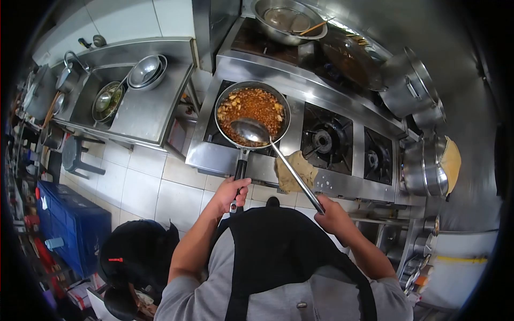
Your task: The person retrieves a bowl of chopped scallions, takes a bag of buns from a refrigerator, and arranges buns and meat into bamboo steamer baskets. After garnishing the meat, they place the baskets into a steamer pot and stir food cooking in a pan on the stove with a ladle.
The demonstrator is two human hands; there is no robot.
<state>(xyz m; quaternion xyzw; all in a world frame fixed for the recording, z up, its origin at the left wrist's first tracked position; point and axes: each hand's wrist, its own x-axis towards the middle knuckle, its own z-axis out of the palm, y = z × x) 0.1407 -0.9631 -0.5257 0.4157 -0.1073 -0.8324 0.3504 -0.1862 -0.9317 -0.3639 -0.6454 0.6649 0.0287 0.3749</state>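
Note:
A wide frying pan (pixel 219 115) sits on the left part of the stove, its black handle pointing toward me. My left hand (pixel 232 193) is wrapped round that handle. Brown stew (pixel 255 102) with beans or small chunks and some yellowish pieces fills the pan. My right hand (pixel 333 215) grips the end of a long metal ladle (pixel 292 170). The ladle's round bowl rests in or on the stew at the near side of the pan. A crumpled tan cloth (pixel 296 171) lies on the stove's front edge, under the ladle's shaft.
Two bare gas burners (pixel 325 140) are right of the pan. Behind stands a large metal bowl (pixel 289 38). Tall stockpots (pixel 407 83) line the right. At left is a steel sink counter (pixel 142 115) with bowls, a stool (pixel 80 155) and a blue crate (pixel 75 227). Someone in black (pixel 136 249) is behind at left.

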